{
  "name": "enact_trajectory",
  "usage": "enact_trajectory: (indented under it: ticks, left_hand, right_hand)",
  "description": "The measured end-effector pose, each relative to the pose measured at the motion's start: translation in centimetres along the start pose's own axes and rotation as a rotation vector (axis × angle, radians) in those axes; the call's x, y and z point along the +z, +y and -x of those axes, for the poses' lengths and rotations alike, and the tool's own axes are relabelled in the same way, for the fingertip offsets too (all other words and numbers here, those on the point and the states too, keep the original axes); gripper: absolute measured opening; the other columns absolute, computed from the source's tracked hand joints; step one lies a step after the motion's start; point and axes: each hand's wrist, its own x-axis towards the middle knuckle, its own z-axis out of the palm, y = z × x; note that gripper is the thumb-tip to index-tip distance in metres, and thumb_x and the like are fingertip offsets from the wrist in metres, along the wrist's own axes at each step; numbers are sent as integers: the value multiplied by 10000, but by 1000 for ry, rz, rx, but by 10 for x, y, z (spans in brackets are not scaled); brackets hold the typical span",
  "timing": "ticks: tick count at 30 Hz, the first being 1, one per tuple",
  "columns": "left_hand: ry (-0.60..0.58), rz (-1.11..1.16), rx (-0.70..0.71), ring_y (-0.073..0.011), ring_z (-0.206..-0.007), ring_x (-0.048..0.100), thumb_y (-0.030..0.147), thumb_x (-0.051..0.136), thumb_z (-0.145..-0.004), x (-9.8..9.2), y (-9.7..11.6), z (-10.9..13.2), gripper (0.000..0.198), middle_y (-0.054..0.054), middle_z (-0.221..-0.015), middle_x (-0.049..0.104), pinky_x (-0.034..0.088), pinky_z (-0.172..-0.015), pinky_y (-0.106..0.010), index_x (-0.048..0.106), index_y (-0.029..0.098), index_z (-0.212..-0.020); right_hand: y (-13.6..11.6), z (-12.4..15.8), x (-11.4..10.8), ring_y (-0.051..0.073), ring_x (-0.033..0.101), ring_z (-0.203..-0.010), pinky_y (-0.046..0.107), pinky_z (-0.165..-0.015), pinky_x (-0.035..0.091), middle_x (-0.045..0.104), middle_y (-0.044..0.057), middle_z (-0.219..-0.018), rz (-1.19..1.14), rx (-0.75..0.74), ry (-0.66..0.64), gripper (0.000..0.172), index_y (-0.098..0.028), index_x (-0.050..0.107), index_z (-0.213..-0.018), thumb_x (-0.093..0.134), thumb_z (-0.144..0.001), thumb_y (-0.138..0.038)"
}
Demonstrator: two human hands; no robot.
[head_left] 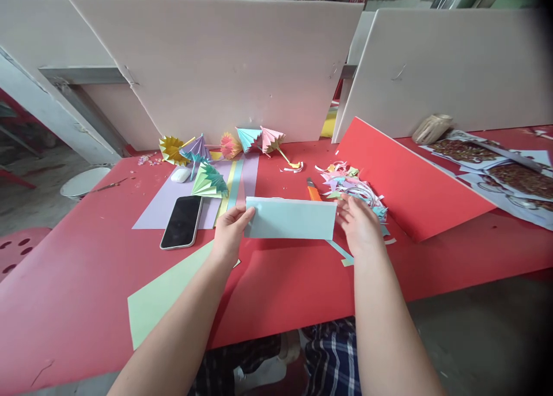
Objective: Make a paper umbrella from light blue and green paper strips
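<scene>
A light blue sheet of paper (291, 220), a wide strip that looks folded along its top edge, is held above the red tabletop. My left hand (231, 229) pinches its left end, thumb in front. At the right end, the fingers of my right hand (358, 220) are curled on the edge, partly hidden. Just behind the sheet lie an orange utility knife (313, 189) and a heap of paper scraps (352, 185). A pale green sheet (168, 295) lies partly under my left forearm. Thin blue strips (339, 251) lie below the sheet's right end.
Several folded paper umbrellas (209, 181) stand along the back. A phone (181, 222) rests left of my left hand, over lilac paper (155, 203). Right of the scraps, a red board (401, 183) leans up at an angle. White panels (233, 67) close off the back.
</scene>
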Motion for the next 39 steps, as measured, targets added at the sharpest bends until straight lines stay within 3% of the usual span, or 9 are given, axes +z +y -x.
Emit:
enact_trajectory:
  ticks: [3, 8, 11, 17, 22, 30, 39]
  left_hand:
    - [5, -88, 45, -132, -695, 554, 371, 656, -676, 6, 3, 8, 238, -4, -754, 642, 419, -592, -215, 642, 208, -848]
    - [-56, -215, 177, -171, -769, 591, 337, 614, -718, 17, 5, 25, 200, -27, -832, 660, 455, -648, -248, 650, 207, -866]
    - [-84, -277, 255, -164, -738, 592, 317, 587, -737, 19, 4, 31, 182, -23, -815, 653, 461, -656, -251, 649, 205, -865]
    - [-77, -468, 383, -142, -656, 584, 280, 530, -763, 19, 7, 33, 144, -3, -712, 641, 432, -585, -220, 643, 209, -817]
    - [-53, -605, 501, -144, -616, 558, 258, 492, -770, 17, 4, 32, 147, -9, -652, 624, 408, -577, -231, 634, 219, -765]
    - [-105, -899, 687, -119, -534, 474, 228, 403, -810, 12, -2, 29, 199, -17, -608, 581, 327, -526, -228, 598, 204, -779]
    - [-138, -982, 774, -112, -518, 453, 208, 366, -834, 11, -3, 30, 192, -3, -593, 547, 300, -507, -219, 548, 197, -771]
  right_hand:
    - [-12, 16, 12, 192, 569, -848, 336, -742, 460, 618, 49, -864, 242, -327, 174, 226, -204, 619, -836, 581, -724, -397]
    - [-16, 57, 51, 166, 580, -769, 316, -713, 473, 638, 38, -806, 597, -855, -254, 143, -223, 622, -846, 483, -812, -221]
    - [-6, 68, 67, 164, 581, -760, 317, -720, 475, 645, 38, -786, 726, -1026, -341, 167, -216, 616, -872, 464, -820, -170]
    - [2, 67, 70, 152, 588, -723, 295, -709, 476, 651, 38, -772, 790, -1120, -310, 158, -202, 613, -857, 473, -818, -140]
    - [3, 67, 69, 155, 598, -741, 288, -703, 487, 650, 41, -773, 794, -1101, -347, 176, -202, 620, -882, 463, -825, -147]
    - [-1, 66, 66, 158, 591, -751, 299, -693, 486, 648, 40, -791, 817, -1111, -422, 180, -201, 611, -874, 445, -831, -146]
    - [-2, 64, 65, 155, 581, -732, 284, -672, 475, 643, 46, -769, 859, -1144, -428, 149, -182, 586, -826, 445, -833, -135]
